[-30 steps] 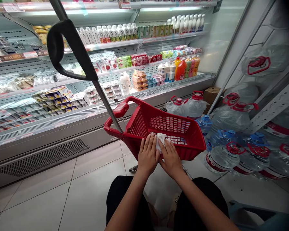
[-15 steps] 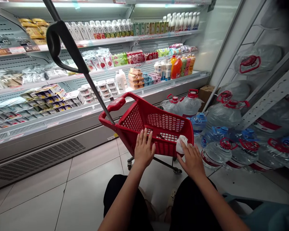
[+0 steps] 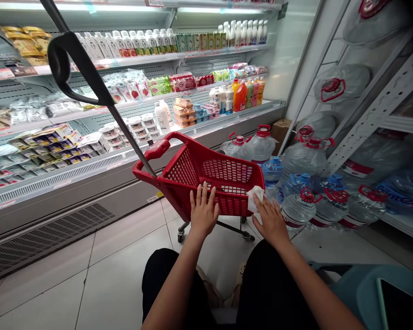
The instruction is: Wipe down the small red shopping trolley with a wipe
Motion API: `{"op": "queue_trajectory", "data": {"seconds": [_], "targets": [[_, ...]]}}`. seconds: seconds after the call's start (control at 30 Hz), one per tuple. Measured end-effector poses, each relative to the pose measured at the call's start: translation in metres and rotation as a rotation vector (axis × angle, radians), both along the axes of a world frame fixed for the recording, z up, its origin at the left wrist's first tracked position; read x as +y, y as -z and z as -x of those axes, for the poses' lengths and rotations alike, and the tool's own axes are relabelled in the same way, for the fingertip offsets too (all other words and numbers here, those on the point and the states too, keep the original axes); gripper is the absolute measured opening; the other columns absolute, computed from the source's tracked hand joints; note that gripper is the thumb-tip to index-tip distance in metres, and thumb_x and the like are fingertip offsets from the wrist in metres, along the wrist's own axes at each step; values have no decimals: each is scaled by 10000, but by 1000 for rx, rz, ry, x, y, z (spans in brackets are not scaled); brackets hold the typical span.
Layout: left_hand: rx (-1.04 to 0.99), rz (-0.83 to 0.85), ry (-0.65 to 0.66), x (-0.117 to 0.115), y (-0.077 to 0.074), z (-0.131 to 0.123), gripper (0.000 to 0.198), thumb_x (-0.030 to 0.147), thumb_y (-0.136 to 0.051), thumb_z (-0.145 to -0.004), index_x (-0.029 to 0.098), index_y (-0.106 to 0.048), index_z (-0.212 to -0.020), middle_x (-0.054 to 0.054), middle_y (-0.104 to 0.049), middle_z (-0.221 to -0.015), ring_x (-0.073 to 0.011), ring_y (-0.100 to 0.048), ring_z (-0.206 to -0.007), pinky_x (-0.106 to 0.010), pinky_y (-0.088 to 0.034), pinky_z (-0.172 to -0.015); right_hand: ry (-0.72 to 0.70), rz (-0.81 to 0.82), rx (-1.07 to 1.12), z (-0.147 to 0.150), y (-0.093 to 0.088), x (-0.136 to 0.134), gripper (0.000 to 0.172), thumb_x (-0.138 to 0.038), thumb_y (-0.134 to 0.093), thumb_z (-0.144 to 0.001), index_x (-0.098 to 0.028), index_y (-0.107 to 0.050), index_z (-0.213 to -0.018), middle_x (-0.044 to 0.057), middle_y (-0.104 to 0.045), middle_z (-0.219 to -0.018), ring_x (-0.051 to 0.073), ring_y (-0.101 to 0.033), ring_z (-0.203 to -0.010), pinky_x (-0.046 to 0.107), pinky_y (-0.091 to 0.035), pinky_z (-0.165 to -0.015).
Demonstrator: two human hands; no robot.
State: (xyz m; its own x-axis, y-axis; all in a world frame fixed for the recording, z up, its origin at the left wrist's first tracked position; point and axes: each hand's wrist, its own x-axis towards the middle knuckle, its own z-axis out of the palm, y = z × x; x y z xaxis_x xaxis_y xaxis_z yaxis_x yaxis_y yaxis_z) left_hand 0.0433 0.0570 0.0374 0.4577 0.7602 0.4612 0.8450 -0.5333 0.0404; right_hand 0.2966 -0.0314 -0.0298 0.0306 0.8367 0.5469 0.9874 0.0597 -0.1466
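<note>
A small red plastic shopping cart on a dark metal wheeled frame stands before me, its basket seen from the side. My left hand lies open with fingers spread against the basket's near side. Under the fingertips of my right hand is a crumpled white wipe, pressed onto the near corner at the cart's right end. Its folds partly hide the rim there. The basket holds nothing that I can see. A dark pole with a black loop handle rises from the cart's handle end.
An open chilled display case with bottles, yogurt and packets runs behind the cart. Large water jugs with red handles crowd the floor and rack at right. A teal stool bears a phone at lower right.
The view has shifted right, bringing a phone into sight. My right hand and the wipe sit slightly higher along the corner. My left hand's fingers look a little more spread.
</note>
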Motion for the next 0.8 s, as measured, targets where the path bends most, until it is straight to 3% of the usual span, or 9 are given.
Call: {"op": "queue_trajectory", "data": {"seconds": [0.1, 0.2, 0.37, 0.53, 0.8], "targets": [[-25, 6, -8, -1, 1, -7, 632, 349, -530, -1021, 214, -394, -1623, -120, -150, -1750, -349, -130, -1619, -620, -90, -1303, 11, 20, 33, -19, 7, -12, 775, -278, -482, -983, -227, -161, -1686, 141, -499, -1583, 307, -467, -1467, 573, -296, -1246], [-61, 6, -17, -4, 1, -17, 632, 348, -567, -1004, 213, -429, -1606, -129, -133, -1754, -396, -97, -1615, -655, -110, -1288, 29, 6, 93, -15, 5, -11, 767, -292, -516, -957, -200, -234, -1664, 158, -442, -1618, 320, -380, -1525, 563, -312, -1242], [-78, 9, 17, -15, 3, -31, 615, 342, -590, -989, 230, -472, -1583, -100, -168, -1754, -419, -27, -1613, -668, -134, -1284, -15, -24, 174, 28, -9, 3, 789, -285, -555, -913, -173, -277, -1643, 176, -429, -1620, 335, -364, -1526, 570, -302, -1246], [-36, 6, 60, -27, 7, -22, 615, 314, -554, -995, 286, -448, -1600, -18, -229, -1743, -393, -3, -1619, -653, -91, -1299, -146, -11, 106, 64, -23, 11, 786, -279, -562, -905, -167, -305, -1639, 168, -433, -1621, 318, -369, -1517, 542, -262, -1269], [-37, 42, 89, -25, 5, 8, 676, 268, -550, -964, 334, -403, -1620, 43, -164, -1751, -346, 14, -1626, -609, -110, -1311, -75, -29, 72, 11, -15, -20, 636, -270, -514, -935, -159, -446, -1557, 147, -621, -1427, 301, -535, -1342, 556, -278, -1254]]}}
